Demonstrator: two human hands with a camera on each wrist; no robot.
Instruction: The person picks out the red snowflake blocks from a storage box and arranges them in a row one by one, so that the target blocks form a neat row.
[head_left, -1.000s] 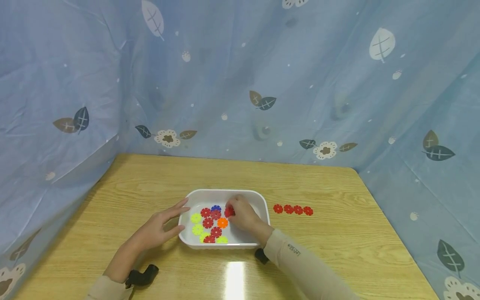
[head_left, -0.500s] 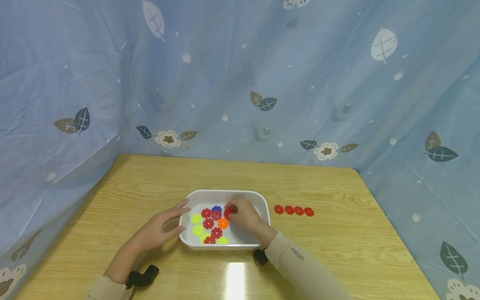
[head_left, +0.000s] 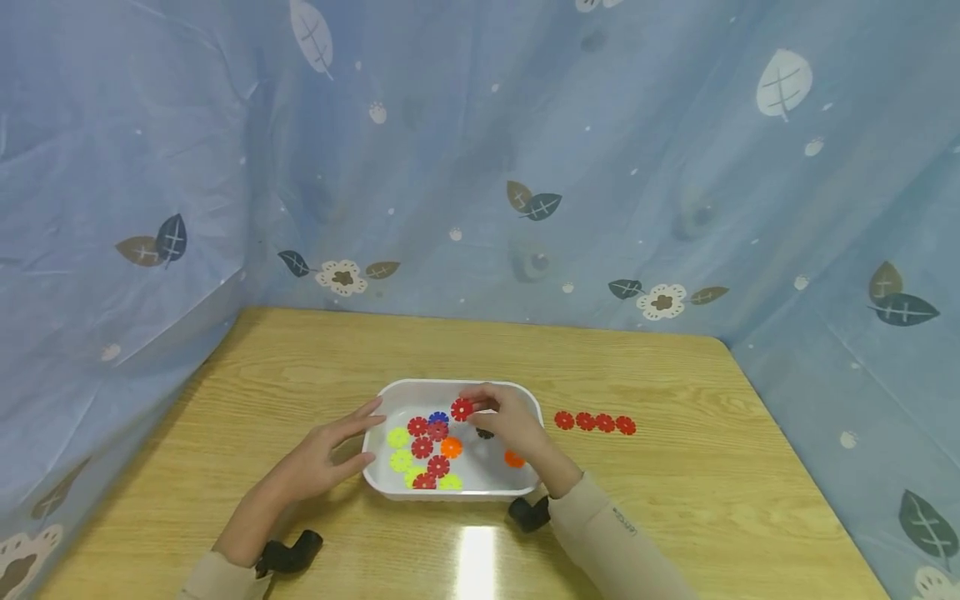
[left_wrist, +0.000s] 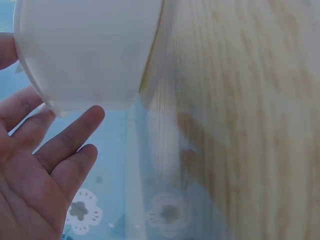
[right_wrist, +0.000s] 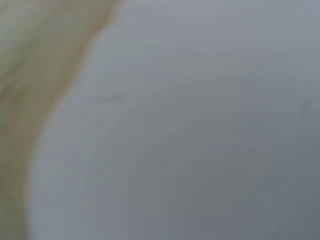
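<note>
A white plastic tray [head_left: 454,495] holds several flower-shaped notched discs, red, yellow, blue and orange. My right hand [head_left: 510,417] is over the tray's right half, pinching a red snowflake disc [head_left: 461,409] between fingertips and thumb. Below that hand a black disc [head_left: 486,433] is partly covered, and an orange disc [head_left: 514,459] lies near the right wall. At the left rim my left hand [head_left: 326,454] rests with its fingers spread and fairly straight. The left wrist view shows those fingers [left_wrist: 75,135] against the tray's end wall [left_wrist: 90,55]. Only blurred white tray surface [right_wrist: 175,140] fills the right wrist view.
Right of the tray, several red discs [head_left: 595,422] lie in a row on the wooden table [head_left: 375,350]. A blue patterned curtain [head_left: 465,167] surrounds the table's back and sides. Black wrist-camera mounts [head_left: 291,552] sit under both wrists.
My right hand has drawn back a little to the right, with the red disc now showing face-on at its fingertips. The black and orange discs beneath have come into sight. The left hand stays put.
</note>
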